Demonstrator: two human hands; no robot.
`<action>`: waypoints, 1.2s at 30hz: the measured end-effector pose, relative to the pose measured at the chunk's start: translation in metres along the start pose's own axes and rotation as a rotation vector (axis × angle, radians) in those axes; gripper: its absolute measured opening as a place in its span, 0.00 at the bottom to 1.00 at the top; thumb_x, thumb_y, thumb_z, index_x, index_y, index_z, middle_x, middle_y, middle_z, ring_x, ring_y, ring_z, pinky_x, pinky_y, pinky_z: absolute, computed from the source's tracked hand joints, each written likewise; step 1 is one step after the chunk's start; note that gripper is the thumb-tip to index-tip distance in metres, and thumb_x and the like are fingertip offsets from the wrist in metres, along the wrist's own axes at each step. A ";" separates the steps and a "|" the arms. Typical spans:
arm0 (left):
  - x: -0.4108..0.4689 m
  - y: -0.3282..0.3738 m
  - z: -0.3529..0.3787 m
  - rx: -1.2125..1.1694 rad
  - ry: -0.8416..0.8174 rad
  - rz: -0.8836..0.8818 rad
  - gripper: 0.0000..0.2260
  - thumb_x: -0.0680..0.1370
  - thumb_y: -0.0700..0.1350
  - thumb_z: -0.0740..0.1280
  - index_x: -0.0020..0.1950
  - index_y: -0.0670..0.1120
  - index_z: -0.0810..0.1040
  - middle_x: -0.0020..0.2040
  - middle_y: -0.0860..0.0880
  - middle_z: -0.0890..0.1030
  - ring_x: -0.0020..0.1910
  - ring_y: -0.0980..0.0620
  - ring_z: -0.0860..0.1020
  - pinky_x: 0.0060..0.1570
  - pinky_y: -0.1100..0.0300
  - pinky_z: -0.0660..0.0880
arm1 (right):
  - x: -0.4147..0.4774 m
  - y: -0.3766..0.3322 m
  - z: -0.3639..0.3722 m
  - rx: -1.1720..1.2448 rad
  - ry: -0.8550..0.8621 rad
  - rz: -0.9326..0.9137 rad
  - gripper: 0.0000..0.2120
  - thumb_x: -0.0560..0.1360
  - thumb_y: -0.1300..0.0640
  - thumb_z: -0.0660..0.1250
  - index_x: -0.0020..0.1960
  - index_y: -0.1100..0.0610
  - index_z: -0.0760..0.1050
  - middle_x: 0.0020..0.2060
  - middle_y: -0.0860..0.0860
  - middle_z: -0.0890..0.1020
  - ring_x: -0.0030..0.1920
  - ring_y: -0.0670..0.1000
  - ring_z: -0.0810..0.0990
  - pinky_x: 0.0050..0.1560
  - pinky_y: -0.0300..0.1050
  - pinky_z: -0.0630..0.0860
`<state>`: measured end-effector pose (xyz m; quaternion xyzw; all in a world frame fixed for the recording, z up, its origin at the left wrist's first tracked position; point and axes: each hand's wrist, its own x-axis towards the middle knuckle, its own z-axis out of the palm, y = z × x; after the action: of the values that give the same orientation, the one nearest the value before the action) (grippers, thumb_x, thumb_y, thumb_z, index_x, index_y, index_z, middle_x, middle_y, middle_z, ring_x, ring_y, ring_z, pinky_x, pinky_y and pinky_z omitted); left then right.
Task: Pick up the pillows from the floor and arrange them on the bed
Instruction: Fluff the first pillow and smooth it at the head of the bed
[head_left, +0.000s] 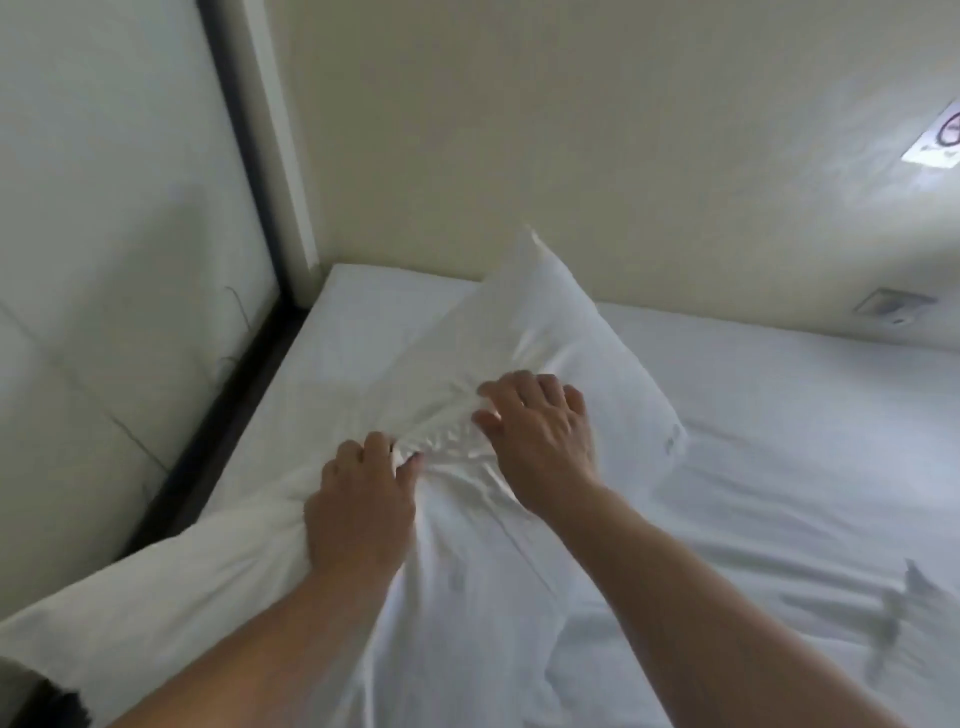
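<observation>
Head view, bedroom corner; both hands on one white pillow (519, 332) lying on the bed (779, 441). Left hand (358, 499): fingers curled, gripping a bunch of pillowcase fabric; creases radiate from the fist toward the right hand (535, 431). Right hand: palm down, fingers spread and slightly bent, pressing on pillow just beyond and to the right of the left hand; thumb and forefinger at the gathered creases; whether it pinches cloth or only presses, cannot tell. Pillow runs diagonally; far corner sticks up beyond the right hand, against the cream wall (519, 130); near end passes under the left forearm toward lower left of frame. White sheet rumpled to the right of the right forearm. Padded headboard panel (104, 234) w/ dark frame left of left hand. Wall socket (893, 306) and a sticker (940, 135) far right, well apart from hands; sticker detail too blurred to read.
</observation>
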<state>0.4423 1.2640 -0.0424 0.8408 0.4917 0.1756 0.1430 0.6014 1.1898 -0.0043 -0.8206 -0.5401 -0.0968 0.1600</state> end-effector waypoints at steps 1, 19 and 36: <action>0.011 -0.012 0.003 0.115 -0.049 -0.010 0.19 0.78 0.60 0.57 0.60 0.49 0.70 0.51 0.44 0.74 0.48 0.42 0.75 0.44 0.47 0.74 | 0.006 -0.008 0.010 0.019 -0.034 0.061 0.18 0.77 0.43 0.59 0.64 0.47 0.71 0.61 0.49 0.75 0.61 0.56 0.70 0.60 0.53 0.65; 0.092 -0.112 0.107 0.054 -0.561 -0.128 0.49 0.55 0.84 0.42 0.70 0.67 0.30 0.78 0.43 0.40 0.76 0.38 0.44 0.69 0.32 0.48 | 0.021 0.036 0.137 0.502 -0.409 1.207 0.63 0.50 0.23 0.68 0.74 0.42 0.37 0.71 0.63 0.57 0.66 0.68 0.65 0.65 0.63 0.63; 0.179 -0.051 0.069 0.089 0.135 0.033 0.22 0.78 0.60 0.52 0.65 0.54 0.74 0.49 0.45 0.71 0.47 0.41 0.73 0.43 0.45 0.70 | 0.138 0.073 0.127 0.118 -0.066 0.698 0.35 0.71 0.32 0.58 0.71 0.42 0.48 0.66 0.58 0.62 0.63 0.61 0.66 0.59 0.61 0.65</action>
<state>0.5139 1.4407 -0.0977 0.8406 0.4935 0.2123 0.0690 0.7210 1.3279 -0.0878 -0.9477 -0.2366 0.0216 0.2133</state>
